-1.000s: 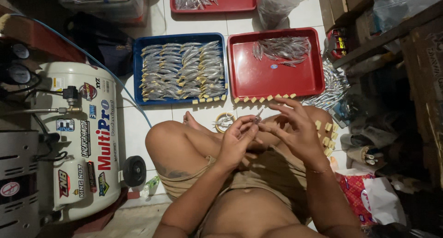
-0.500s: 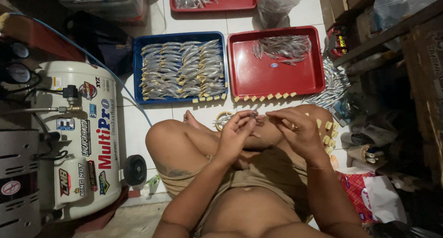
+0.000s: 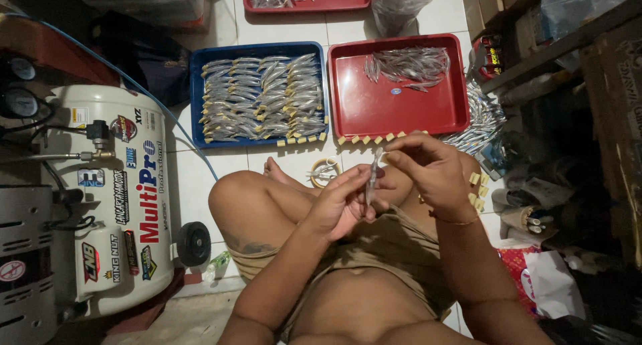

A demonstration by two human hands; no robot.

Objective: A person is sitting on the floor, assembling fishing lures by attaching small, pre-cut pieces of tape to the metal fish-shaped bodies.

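Observation:
I sit cross-legged on a white tiled floor. My left hand (image 3: 344, 204) and my right hand (image 3: 431, 171) meet above my lap, both pinching one slim silver fish-shaped lure (image 3: 373, 176) held upright between the fingertips. Just beyond my hands lies a red tray (image 3: 401, 111) with a loose pile of silver lures at its far end. To its left a blue tray (image 3: 198, 97) holds neat rows of silver lures. Small yellow blocks (image 3: 364, 139) line the near edges of both trays.
A white air compressor (image 3: 117, 191) with gauges and a blue hose stands at my left. A roll of tape (image 3: 324, 172) lies by my foot. Another red tray (image 3: 348, 0), a plastic bag (image 3: 401, 4), boxes and clutter fill the far and right sides.
Both hands have lifted slightly and the lure now stands upright between them; my right hand has shifted a little up and right.

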